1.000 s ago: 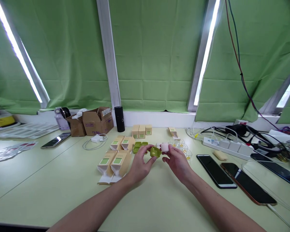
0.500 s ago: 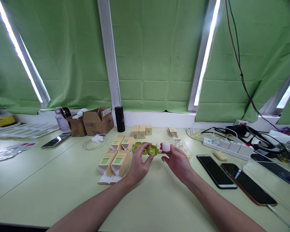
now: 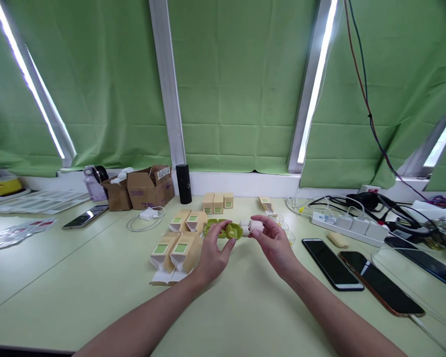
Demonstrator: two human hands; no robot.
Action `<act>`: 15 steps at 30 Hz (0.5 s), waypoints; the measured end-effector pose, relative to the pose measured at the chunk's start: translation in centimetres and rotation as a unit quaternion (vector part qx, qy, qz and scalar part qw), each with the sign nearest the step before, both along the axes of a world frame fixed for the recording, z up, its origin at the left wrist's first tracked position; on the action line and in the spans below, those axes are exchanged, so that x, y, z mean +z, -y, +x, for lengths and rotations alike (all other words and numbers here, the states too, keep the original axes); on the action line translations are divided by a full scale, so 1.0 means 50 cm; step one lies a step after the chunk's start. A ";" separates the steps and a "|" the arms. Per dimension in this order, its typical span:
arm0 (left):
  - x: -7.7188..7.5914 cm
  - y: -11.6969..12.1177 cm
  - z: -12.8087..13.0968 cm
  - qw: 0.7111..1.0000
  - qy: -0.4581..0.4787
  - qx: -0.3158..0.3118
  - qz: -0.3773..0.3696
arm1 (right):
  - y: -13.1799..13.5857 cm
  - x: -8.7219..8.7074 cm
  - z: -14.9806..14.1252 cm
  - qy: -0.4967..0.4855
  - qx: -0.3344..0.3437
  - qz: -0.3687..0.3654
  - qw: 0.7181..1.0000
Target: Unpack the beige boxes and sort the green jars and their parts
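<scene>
My left hand (image 3: 212,253) pinches a small olive-green case (image 3: 234,231) between thumb and fingers, held just above the pale green table (image 3: 96,277). My right hand (image 3: 275,245) is closed on a small white rounded piece (image 3: 255,226), held close to the right of the green case. More green cases (image 3: 211,227) lie on the table just behind my left hand. Several tan cartons with green labels (image 3: 175,250) lie open to the left of my left hand.
Three small tan boxes (image 3: 218,202) stand at the back. Clear small trays (image 3: 282,225) lie behind my right hand. Two phones (image 3: 332,264) and a power strip (image 3: 349,227) with cables are at the right. Brown cardboard boxes (image 3: 144,187), a black cylinder (image 3: 183,184) and another phone (image 3: 84,216) sit at the left.
My left hand turned the green case and lifted it slightly toward the cases behind. My right hand rolled the white piece over in its fingers, closer to the green case.
</scene>
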State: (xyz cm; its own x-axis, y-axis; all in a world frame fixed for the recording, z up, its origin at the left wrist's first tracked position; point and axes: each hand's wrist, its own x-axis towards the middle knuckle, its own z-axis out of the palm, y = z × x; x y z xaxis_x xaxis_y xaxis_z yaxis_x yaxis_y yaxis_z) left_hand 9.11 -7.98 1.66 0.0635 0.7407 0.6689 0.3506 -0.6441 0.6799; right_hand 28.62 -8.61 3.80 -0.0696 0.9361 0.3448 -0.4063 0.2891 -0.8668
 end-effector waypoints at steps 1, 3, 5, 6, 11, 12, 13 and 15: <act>0.000 0.000 0.000 1.000 0.001 0.000 -0.002 | 0.000 0.002 0.001 0.018 -0.014 0.003 1.000; 0.002 0.002 0.000 1.000 0.003 -0.004 -0.006 | -0.002 0.005 0.003 0.050 -0.049 0.011 0.997; 0.004 0.004 0.000 1.000 0.008 -0.008 -0.010 | -0.005 0.006 0.006 0.077 -0.089 0.027 0.993; 0.005 0.005 -0.001 1.000 0.011 -0.010 -0.012 | -0.008 0.005 0.008 0.090 -0.110 0.036 0.989; 0.009 0.005 -0.002 0.998 0.045 -0.025 -0.033 | -0.024 0.001 0.025 0.142 -0.176 0.074 0.971; 0.009 0.004 -0.002 0.997 0.052 -0.028 -0.041 | -0.027 0.001 0.029 0.154 -0.186 0.082 0.967; 0.008 0.003 -0.002 0.997 0.059 -0.031 -0.049 | -0.029 0.001 0.034 0.174 -0.197 0.093 0.960; 0.008 0.001 -0.003 0.995 0.072 -0.038 -0.063 | -0.034 0.001 0.045 0.241 -0.228 0.125 0.935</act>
